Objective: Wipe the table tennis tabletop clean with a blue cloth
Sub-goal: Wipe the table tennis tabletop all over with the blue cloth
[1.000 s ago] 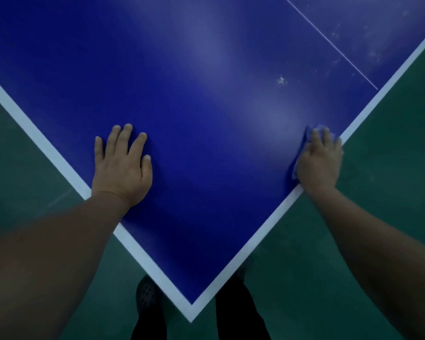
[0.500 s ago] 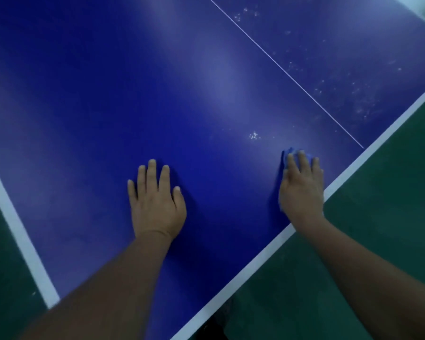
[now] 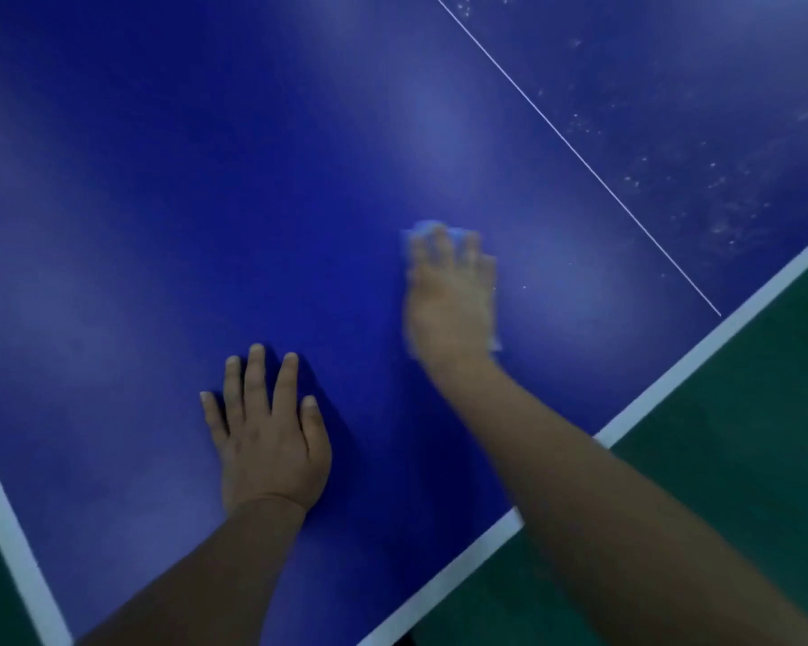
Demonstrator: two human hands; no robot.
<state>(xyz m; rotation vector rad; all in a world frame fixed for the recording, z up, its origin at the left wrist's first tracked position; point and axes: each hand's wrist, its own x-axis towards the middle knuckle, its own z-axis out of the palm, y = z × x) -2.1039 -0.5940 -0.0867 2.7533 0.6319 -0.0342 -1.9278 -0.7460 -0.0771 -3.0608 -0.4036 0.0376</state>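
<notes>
— What is seen to have changed since half a second ago?

— The right hand (image 3: 449,296) has been carried away from the white edge band (image 3: 644,403) and further in over the tabletop (image 3: 159,202); before, it lay just beside that band. The left hand (image 3: 267,435) is found where it was, flat on the blue surface, fingers straight and slightly spread. Less of the green floor (image 3: 719,482) is taken in than earlier.

— And the cloth?

— The blue cloth (image 3: 432,228) is pressed under the right hand, whose fingers are laid over it. Only a pale fringe is shown beyond the fingertips, and a small corner near the wrist.

— What cannot be made out?

— The right hand is smeared by motion, so it cannot be told whether the cloth is pinched or merely pressed flat. Most of the cloth is hidden by the hand. Both forearms are cut off by the lower frame edge.

— What else is noted, further from the edge band?

— A thin white centre line (image 3: 574,151) is run diagonally across the tabletop, ending at the band. Beyond it, pale specks of dirt (image 3: 719,188) are scattered over the surface, well apart from the cloth. Soft light reflections are spread over the near blue area.
</notes>
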